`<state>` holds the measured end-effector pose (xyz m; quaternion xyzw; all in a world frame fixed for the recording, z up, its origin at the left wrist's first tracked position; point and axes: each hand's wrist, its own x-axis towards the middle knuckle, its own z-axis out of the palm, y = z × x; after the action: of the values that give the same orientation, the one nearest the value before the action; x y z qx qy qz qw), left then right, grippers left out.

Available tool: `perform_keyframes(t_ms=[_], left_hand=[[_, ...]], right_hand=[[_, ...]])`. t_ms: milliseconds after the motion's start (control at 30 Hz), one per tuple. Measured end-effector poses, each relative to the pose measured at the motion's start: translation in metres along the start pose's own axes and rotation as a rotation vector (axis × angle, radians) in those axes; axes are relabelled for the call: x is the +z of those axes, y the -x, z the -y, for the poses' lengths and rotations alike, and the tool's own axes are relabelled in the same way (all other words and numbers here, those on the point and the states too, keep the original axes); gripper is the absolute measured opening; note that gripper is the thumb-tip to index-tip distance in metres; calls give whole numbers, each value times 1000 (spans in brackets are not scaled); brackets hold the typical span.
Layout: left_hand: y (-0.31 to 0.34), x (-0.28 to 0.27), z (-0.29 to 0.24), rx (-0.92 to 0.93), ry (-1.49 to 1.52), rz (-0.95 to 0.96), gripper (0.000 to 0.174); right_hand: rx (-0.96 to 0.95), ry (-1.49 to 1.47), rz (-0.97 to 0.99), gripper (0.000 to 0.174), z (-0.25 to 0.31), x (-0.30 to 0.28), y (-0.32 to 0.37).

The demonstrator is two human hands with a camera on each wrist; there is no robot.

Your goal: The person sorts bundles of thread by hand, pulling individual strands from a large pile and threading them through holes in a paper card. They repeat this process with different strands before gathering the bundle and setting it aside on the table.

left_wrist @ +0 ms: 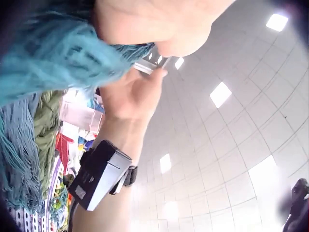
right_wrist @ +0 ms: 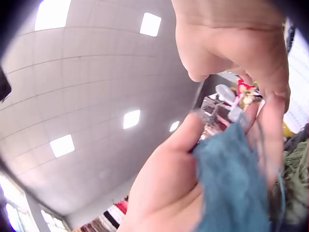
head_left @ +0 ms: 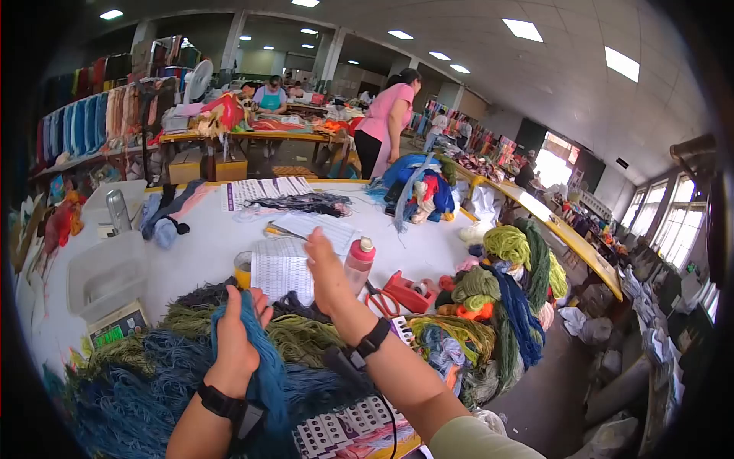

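A teal yarn skein (head_left: 264, 359) (left_wrist: 63, 58) (right_wrist: 231, 179) lies across the palm of my left hand (head_left: 238, 340) (left_wrist: 159, 24) (right_wrist: 166, 181), gripped between thumb and fingers, its length hanging down by the wrist. My right hand (head_left: 329, 279) (left_wrist: 130, 96) (right_wrist: 236, 43) is raised beside it, fingers extended and holding nothing. In the right wrist view its fingertips are near the left fingers; whether they touch I cannot tell. Below the hands, dark blue yarn (head_left: 168, 375) and olive yarn (head_left: 306, 340) are heaped on the table.
Past the hands are printed sheets (head_left: 283, 271), a pink-capped bottle (head_left: 359, 264), scissors (head_left: 382, 302) and a red tape dispenser (head_left: 413, 292). Colourful skeins (head_left: 489, 306) pile at the right. Left stand a plastic tub (head_left: 107, 275) and a scale (head_left: 118, 325). A person in pink (head_left: 388, 115) stands beyond the table.
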<state>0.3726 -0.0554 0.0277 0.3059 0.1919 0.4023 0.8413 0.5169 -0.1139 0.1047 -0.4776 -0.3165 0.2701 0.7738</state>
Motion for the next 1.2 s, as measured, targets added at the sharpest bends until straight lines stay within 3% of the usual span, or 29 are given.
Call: perform_keyframes(t_ms=[33,100,133,267,367,433,500,567,633,667,733,767,833,900,967,1033,1100,1167,1200], left_hand=[[0,4,8,-12,-3,4,60],[2,14,21,-149,42,105,56],[7,24,28,-135,85,143,50],[21,34,12,-84,60,221,45],[23,28,12,-111,15,213,44],[25,23,11,-114,10,216,43],[29,19,11,-126,24,204,42],[29,12,13,-132,11,200,41],[33,6,11,-138,2,202,41],[37,3,9,-113,-15,156,40],[42,-4,2,-92,-57,51,39],[46,-5,3,-105,-64,44,39],[58,3,-6,-81,69,35,36],[68,-2,-14,3,-20,109,40],[74,-12,-18,0,-54,82,41],[81,-14,-24,-23,-53,70,42],[87,-12,-30,-45,-45,147,43],[92,-9,-34,-50,-72,194,50],[92,-6,-36,-65,-5,267,53]], right_hand=[[0,1,-13,79,-8,-5,0],[396,183,55,82,-46,-3,-2],[178,378,100,84,-47,13,7],[419,160,244,88,6,16,30],[371,282,228,87,-2,17,35],[442,300,268,87,-7,15,34],[362,286,215,88,-18,16,37],[469,267,321,93,-18,12,40],[298,302,253,92,-25,20,47],[304,298,250,92,-30,22,50],[-152,571,315,86,-37,25,59],[-138,564,307,86,-40,22,65],[-737,1068,339,79,-21,20,78],[-727,1043,271,74,-22,-12,57],[-704,1296,43,66,-38,-50,44],[26,1196,357,63,-30,-82,40],[-525,1066,193,64,-4,-107,48],[-615,1114,16,61,9,-169,24],[-332,1141,-150,57,25,-204,13]])
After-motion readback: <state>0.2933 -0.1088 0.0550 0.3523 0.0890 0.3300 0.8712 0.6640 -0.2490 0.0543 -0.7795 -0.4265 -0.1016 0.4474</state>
